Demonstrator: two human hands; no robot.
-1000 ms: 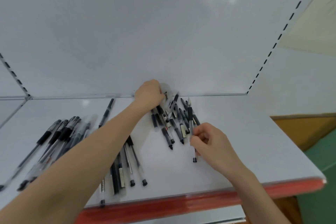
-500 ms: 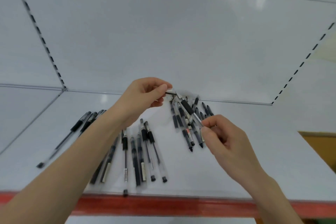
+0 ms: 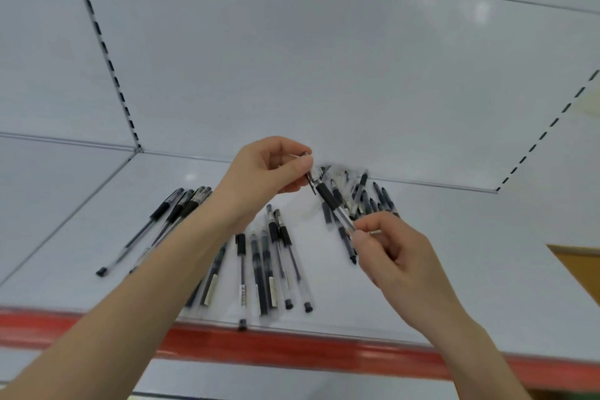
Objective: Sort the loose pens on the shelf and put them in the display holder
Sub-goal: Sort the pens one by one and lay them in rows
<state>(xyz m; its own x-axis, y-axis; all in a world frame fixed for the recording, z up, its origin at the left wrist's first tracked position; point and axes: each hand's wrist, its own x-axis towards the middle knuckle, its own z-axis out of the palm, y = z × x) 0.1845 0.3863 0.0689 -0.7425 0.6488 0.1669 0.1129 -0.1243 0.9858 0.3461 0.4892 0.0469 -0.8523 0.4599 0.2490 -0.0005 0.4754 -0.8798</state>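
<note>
Both hands hold one clear pen with a black grip [image 3: 331,201] above the white shelf [image 3: 454,253]. My left hand [image 3: 266,172] pinches its upper end between thumb and fingers. My right hand [image 3: 389,247] pinches its lower end. Under and behind the held pen lies a pile of black pens [image 3: 367,198] near the back wall. Several pens [image 3: 269,256] lie side by side in the middle of the shelf. Another bunch of pens [image 3: 175,211] lies at the left, partly hidden by my left forearm. No display holder is in view.
The shelf has a red front edge [image 3: 292,347] and a white back panel [image 3: 324,75] with slotted uprights at left and right. A brown surface [image 3: 581,266] shows past the shelf's right end.
Both hands have lifted one pen out of the right pile and now hold it by its two ends. The camera has turned to the left and come closer.
</note>
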